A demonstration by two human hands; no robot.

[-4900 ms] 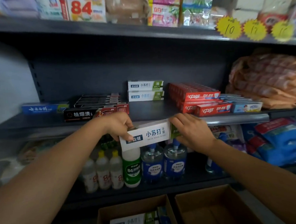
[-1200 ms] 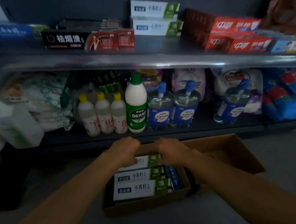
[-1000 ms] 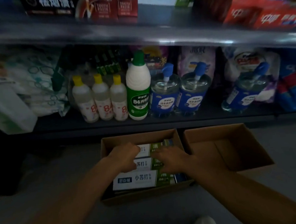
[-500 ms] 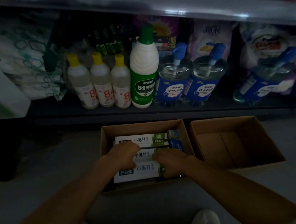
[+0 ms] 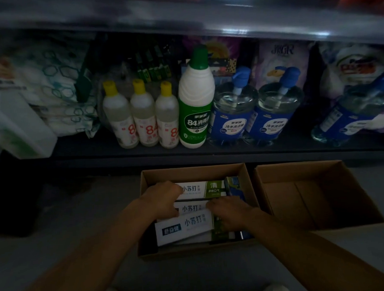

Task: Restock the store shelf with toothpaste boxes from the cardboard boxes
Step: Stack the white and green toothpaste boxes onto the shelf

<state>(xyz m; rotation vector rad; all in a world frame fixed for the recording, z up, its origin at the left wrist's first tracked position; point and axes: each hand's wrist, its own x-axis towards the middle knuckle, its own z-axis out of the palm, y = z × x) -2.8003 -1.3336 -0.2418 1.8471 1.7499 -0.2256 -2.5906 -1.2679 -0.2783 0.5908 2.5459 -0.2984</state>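
While the nearest toothpaste box lies crosswise in the left cardboard box, tilted up, my left hand and right hand curl fingers over its two ends, the right gripping its green end.

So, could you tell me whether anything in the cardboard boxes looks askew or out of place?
One thing: in the left cardboard box, the nearest toothpaste box is tilted, its right end raised, while the two behind it lie flat. Both hands, left and right, are on the boxes. The right cardboard box appears empty.
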